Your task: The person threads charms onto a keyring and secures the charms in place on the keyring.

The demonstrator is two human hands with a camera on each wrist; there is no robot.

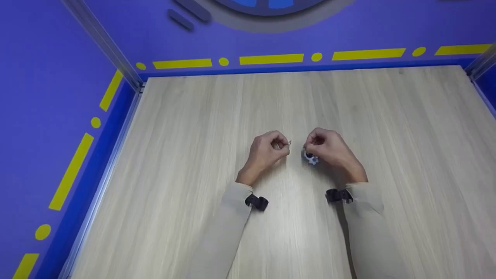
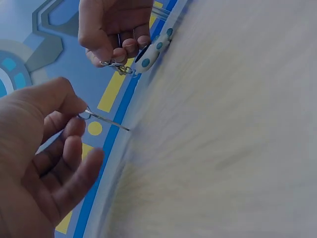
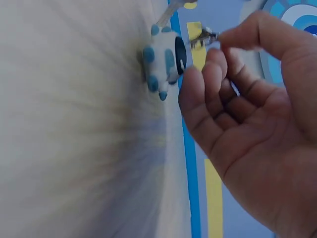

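Beige sleeves reach over a pale wooden table: left hand pinching a slim silver metal piece, right hand the silver chain of a blue-spotted white charm. Probably pairing them; next needs alignment.

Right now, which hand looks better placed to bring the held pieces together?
Probably the left hand: it pinches only a thin metal piece, while the right hand pinches a metal chain with a spotted charm attached.
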